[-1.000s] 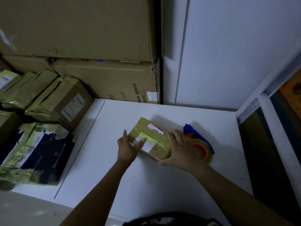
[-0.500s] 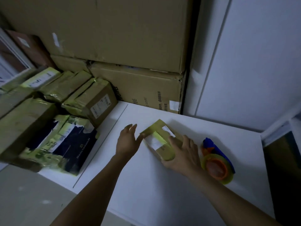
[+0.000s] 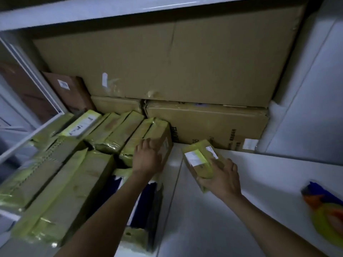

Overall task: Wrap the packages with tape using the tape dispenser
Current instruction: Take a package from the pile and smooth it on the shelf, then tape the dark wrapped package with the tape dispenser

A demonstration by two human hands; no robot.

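My right hand point(image 3: 221, 179) grips a small cardboard package point(image 3: 200, 157) wrapped in yellow tape, with white labels on top, held just above the white table point(image 3: 232, 210). My left hand point(image 3: 148, 158) lies on a taped brown package point(image 3: 154, 134) at the right end of the pile, its fingers curling over the top near edge. The tape dispenser point(image 3: 323, 210), blue and orange with a yellow roll, lies blurred on the table at the far right, away from both hands.
Several yellow-taped packages point(image 3: 74, 164) are piled on the left, one dark blue parcel point(image 3: 144, 210) under my left forearm. Large cardboard cartons point(image 3: 167, 67) are stacked against the back wall. A white frame edge point(image 3: 37, 130) crosses the left side.
My left hand left the small package and reached left onto the pile. My right hand lifted the small package and carried it left. The view swung left, leaving the dispenser at the right edge.
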